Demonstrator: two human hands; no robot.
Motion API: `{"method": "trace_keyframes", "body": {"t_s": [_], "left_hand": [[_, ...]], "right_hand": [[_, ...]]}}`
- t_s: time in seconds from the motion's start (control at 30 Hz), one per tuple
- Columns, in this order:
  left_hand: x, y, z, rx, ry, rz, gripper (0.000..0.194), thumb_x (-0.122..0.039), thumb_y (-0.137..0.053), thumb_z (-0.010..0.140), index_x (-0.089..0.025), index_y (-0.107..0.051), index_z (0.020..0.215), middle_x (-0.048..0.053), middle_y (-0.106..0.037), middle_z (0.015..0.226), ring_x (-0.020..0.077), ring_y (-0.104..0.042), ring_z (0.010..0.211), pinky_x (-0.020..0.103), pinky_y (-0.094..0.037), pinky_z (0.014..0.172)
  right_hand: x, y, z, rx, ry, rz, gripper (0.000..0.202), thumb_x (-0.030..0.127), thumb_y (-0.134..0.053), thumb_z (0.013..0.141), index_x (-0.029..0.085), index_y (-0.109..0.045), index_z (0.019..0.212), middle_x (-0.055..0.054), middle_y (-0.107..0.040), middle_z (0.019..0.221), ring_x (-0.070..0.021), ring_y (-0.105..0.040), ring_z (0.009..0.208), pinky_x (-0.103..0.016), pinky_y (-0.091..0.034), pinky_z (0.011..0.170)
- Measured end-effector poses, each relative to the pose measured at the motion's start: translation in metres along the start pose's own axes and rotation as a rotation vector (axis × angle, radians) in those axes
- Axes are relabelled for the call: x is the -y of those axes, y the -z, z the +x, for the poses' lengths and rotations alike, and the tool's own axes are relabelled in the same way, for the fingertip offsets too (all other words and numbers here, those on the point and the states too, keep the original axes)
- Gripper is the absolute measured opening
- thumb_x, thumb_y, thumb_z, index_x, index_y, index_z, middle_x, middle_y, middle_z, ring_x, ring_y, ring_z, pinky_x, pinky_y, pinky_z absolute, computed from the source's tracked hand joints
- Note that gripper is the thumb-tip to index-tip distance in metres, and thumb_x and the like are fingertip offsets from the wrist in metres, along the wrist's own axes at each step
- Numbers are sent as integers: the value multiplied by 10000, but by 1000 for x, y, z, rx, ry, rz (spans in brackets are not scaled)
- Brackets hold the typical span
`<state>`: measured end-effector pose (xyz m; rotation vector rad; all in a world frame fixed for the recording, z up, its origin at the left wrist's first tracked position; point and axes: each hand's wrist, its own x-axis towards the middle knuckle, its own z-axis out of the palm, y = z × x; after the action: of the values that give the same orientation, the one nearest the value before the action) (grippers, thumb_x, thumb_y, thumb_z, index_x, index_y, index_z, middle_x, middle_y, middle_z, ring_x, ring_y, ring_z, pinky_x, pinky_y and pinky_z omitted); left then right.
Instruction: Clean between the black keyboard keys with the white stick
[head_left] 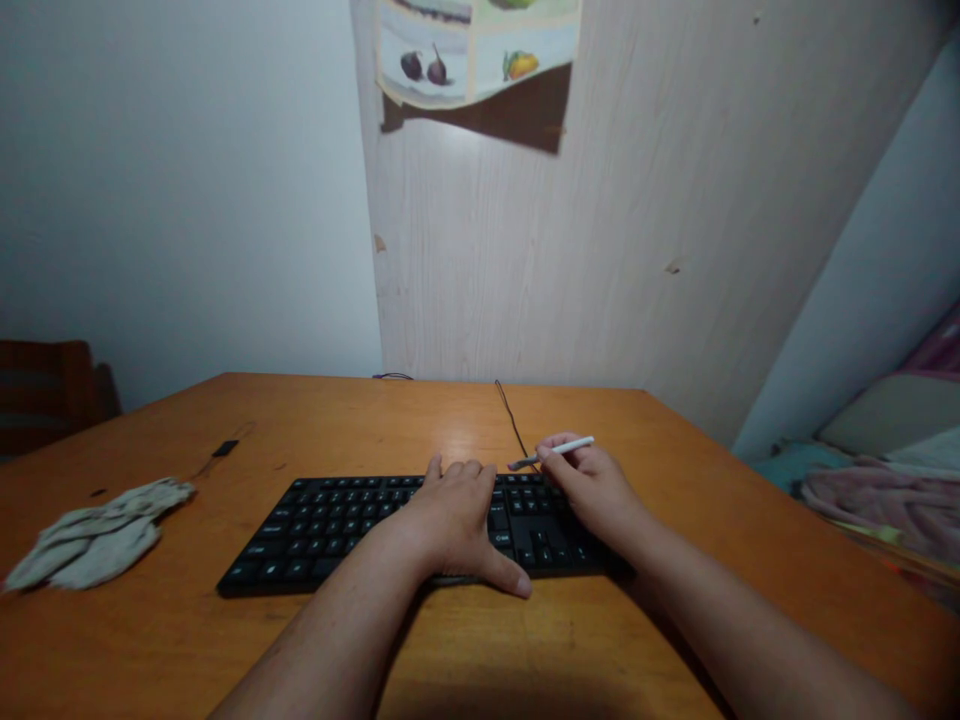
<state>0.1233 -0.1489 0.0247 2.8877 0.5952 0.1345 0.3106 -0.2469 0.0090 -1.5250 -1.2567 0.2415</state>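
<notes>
A black keyboard [330,525] lies on the wooden table in front of me. My left hand [465,520] rests across its middle, fingers spread over the far edge and thumb stretched past the near edge. Between the fingertips of my right hand [589,485] is a slim white-handled brush [571,446] with a grey section and a dark pinkish tip. The tip points left, near the keyboard's far edge; whether it touches the keys I cannot tell. My right wrist covers part of the number pad.
A crumpled pale cloth [105,535] lies on the table [420,425] at left, with a small black object [225,447] beyond it. A dark cable [510,410] runs to the back edge. A chair [45,385] stands left; bedding [885,500] is at right.
</notes>
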Motion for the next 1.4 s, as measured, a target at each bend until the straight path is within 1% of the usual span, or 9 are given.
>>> {"method": "trace_keyframes", "body": {"t_s": [0.13, 0.3, 0.47, 0.63, 0.73, 0.9, 1.07, 1.23, 1.4], "left_hand": [[1, -1, 0, -2, 1, -1, 1272, -911, -582, 420, -154, -390, 1424, 193, -486, 1389, 416, -385, 1319, 589, -117, 1138], [-1, 0, 0, 6, 7, 2, 1283, -926, -565, 414, -144, -396, 1417, 204, -474, 1396, 427, -388, 1308, 607, -115, 1127], [-2, 1, 0, -4, 15, -1, 1267, -920, -579, 402, -150, -417, 1396, 185, -525, 1337, 426, -422, 1273, 609, -106, 1128], [-1, 0, 1, -8, 8, 6, 1269, -923, -575, 403, -149, -417, 1395, 183, -525, 1333, 420, -418, 1276, 598, -115, 1131], [0, -1, 1, -11, -3, 3, 1280, -936, -558, 400, -136, -422, 1390, 190, -525, 1329, 424, -416, 1275, 601, -120, 1128], [0, -2, 1, -15, -1, 0, 1241, -925, -577, 395, -168, -437, 1369, 172, -538, 1314, 419, -442, 1249, 605, -120, 1123], [-1, -1, 1, -12, 2, 0, 1203, -920, -581, 400, -163, -474, 1329, 169, -559, 1276, 413, -456, 1234, 594, -139, 1122], [0, -2, 1, -18, 1, -7, 1233, -912, -592, 397, -167, -441, 1368, 177, -529, 1325, 406, -434, 1266, 581, -121, 1133], [-1, -3, 2, -28, 9, -5, 1232, -909, -598, 388, -167, -456, 1360, 173, -548, 1300, 419, -428, 1268, 580, -136, 1129]], "right_hand": [[-1, -2, -1, 3, 52, -155, 282, 437, -508, 895, 194, -633, 826, -47, -672, 804, -206, -627, 787, -305, -454, 708], [8, 1, -3, 28, 108, -266, 300, 424, -475, 924, 203, -599, 764, -18, -637, 702, -181, -601, 675, -289, -424, 637], [13, 2, -4, -10, 130, -226, 299, 421, -478, 936, 205, -616, 781, -23, -674, 731, -177, -628, 700, -278, -443, 661], [9, -2, -5, 44, 155, -277, 278, 416, -467, 942, 212, -631, 850, -28, -686, 786, -182, -636, 738, -286, -449, 685], [9, -1, -5, 79, 177, -339, 286, 411, -449, 950, 213, -610, 821, -23, -660, 752, -179, -616, 708, -290, -437, 667], [9, 0, -5, 51, 185, -299, 298, 411, -437, 955, 212, -610, 815, -36, -667, 775, -186, -619, 731, -300, -445, 683], [9, -1, -5, 104, 179, -332, 277, 400, -435, 957, 212, -597, 832, -22, -649, 759, -181, -611, 719, -296, -431, 676], [10, 1, -5, 68, 183, -316, 296, 407, -426, 958, 212, -585, 801, -24, -643, 753, -180, -608, 711, -292, -428, 667], [10, 1, -5, 91, 176, -338, 288, 409, -436, 947, 217, -592, 801, -25, -652, 746, -186, -608, 705, -297, -430, 662]]}}
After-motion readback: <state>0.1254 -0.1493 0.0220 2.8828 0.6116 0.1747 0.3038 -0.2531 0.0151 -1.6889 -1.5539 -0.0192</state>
